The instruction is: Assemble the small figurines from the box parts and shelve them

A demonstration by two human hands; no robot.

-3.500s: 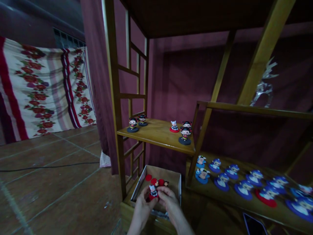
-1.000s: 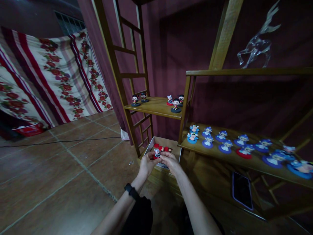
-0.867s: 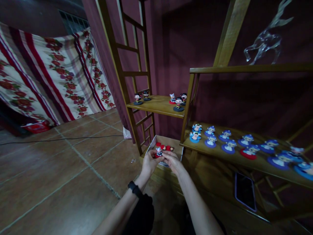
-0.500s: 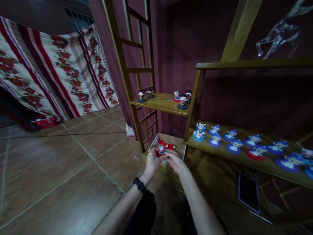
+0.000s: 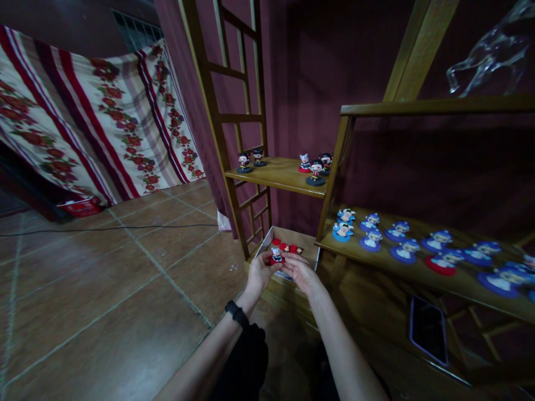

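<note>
Between my two hands is a small white-haired figurine (image 5: pixel 276 254) on a red round base, held upright over an open cardboard box (image 5: pixel 309 243). My left hand (image 5: pixel 259 273) grips its base from the left, fingers closed. From the right, my right hand (image 5: pixel 300 270) also has its fingers closed on the base, partly hiding it. Inside the box, just beyond my fingers, lie several red-based pieces (image 5: pixel 288 248), some with dark-haired heads.
Above the box, a small wooden shelf (image 5: pixel 280 174) carries several figurines. On the lower right shelf (image 5: pixel 368 262) stand rows of blue- and purple-based figurines. A phone (image 5: pixel 428 329) lies below them. A glass horse (image 5: pixel 489 55) is on the upper shelf.
The view has shifted slightly, so the shelves sit a little farther right. Both hands stay on the figurine, with the right fingers a little more spread along its base.
</note>
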